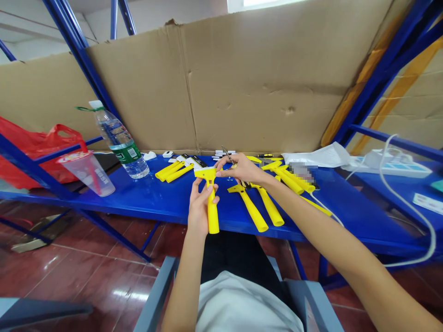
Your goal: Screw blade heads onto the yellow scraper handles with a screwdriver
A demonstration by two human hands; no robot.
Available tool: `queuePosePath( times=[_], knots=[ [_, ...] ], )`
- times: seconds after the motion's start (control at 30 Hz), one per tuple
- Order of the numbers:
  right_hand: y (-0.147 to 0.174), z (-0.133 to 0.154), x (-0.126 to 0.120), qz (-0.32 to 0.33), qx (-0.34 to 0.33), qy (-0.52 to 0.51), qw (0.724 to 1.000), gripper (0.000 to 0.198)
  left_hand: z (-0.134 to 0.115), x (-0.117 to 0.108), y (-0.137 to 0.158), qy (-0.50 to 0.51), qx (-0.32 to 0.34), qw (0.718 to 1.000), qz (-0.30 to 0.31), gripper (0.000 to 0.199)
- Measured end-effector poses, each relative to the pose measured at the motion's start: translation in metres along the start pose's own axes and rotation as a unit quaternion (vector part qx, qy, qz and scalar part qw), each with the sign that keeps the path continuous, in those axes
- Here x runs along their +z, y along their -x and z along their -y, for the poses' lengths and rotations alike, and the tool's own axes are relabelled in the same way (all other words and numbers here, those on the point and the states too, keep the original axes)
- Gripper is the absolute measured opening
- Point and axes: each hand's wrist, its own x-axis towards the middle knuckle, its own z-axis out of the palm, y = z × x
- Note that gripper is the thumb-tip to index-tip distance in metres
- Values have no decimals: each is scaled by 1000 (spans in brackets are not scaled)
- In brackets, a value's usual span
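Note:
My left hand [200, 203] is closed around the handle of a yellow scraper [212, 213], held upright with its wide head at the top. By that head, my right hand [242, 168] has its fingers pinched together at the scraper's right end. A thin dark metal tool [226, 153] pokes up from the right hand's fingers; its exact kind is hard to make out. Two more yellow scrapers, one [251, 210] left of the other [270, 207], lie on the blue table just below my right wrist. Further left lie several yellow scrapers [178, 171] with black-and-white heads.
On the blue table [166, 198], more yellow scrapers [294, 179] lie to the right, near a white plastic bag [318, 157] and a white power strip [391, 165]. At left stand a water bottle [128, 147] and a plastic cup [92, 175]. A cardboard wall [249, 83] rises behind.

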Motion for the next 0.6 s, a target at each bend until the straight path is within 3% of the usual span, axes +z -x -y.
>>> queuePosePath(
  times=[0.33, 0.6],
  knots=[
    [1, 2, 1, -2, 36, -36, 999, 37, 5, -7, -6, -11, 12, 1000, 13, 60],
    [2, 7, 5, 19, 157, -175, 972, 58, 4, -5, -1, 0, -10, 1000, 12, 59]
  ],
)
